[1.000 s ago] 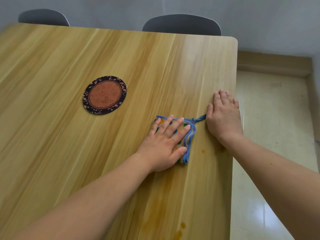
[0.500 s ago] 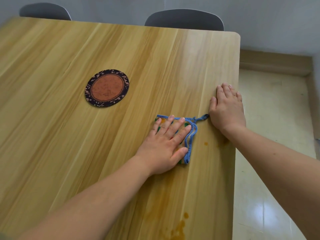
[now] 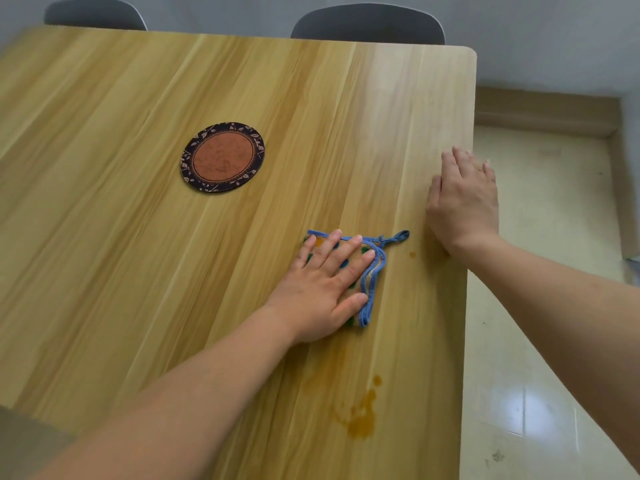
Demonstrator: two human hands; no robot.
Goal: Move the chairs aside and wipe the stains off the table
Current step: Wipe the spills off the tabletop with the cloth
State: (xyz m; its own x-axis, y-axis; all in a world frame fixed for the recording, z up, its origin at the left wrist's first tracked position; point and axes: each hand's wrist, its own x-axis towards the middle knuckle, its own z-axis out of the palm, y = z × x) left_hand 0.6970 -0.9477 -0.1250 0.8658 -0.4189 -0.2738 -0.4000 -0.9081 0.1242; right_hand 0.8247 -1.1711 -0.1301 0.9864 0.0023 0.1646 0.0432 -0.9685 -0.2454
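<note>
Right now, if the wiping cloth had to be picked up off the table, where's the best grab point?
Probably the blue hanging loop at the cloth's far right corner. It sticks out past the left hand, which lies flat on most of the cloth, so come from the right, where the right hand rests flat on the table edge. The blue piped edge is another option.

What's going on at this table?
A person is wiping a wooden table. The left hand presses a blue-edged cloth flat on the wood, and the right hand rests flat by the table's edge. An orange stain is not yet wiped. A round coaster lies further off.
</note>
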